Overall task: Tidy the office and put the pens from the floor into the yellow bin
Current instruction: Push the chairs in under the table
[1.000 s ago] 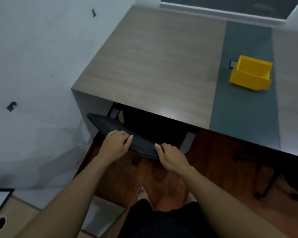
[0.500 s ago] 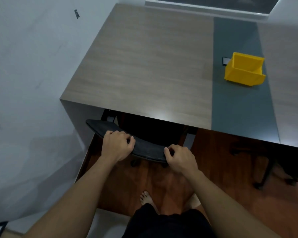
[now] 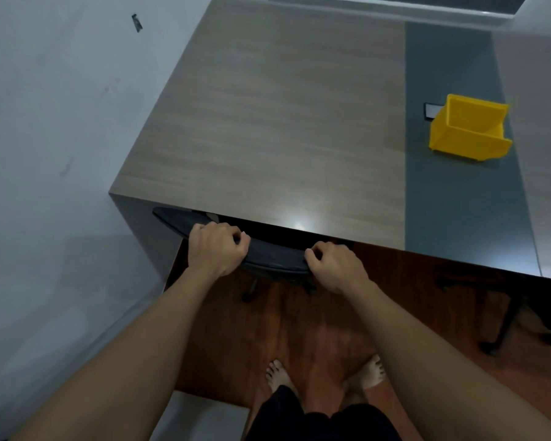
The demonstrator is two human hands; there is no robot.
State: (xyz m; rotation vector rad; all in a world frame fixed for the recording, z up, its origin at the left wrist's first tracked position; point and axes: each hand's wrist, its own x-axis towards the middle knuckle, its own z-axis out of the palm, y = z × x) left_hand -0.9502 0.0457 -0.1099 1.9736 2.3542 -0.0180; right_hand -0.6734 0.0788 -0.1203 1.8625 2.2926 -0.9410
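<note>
head view: left hand (image 3: 217, 249) and right hand (image 3: 334, 265) both curled tight on black chair back (image 3: 274, 256); yellow bin (image 3: 468, 132) far beyond right hand on desk (image 3: 268, 122).

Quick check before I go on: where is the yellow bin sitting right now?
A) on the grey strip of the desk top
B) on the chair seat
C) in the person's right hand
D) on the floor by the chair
A: the yellow bin stands on the desk's grey strip, while both hands, left hand and right hand, grip the chair back.
</note>
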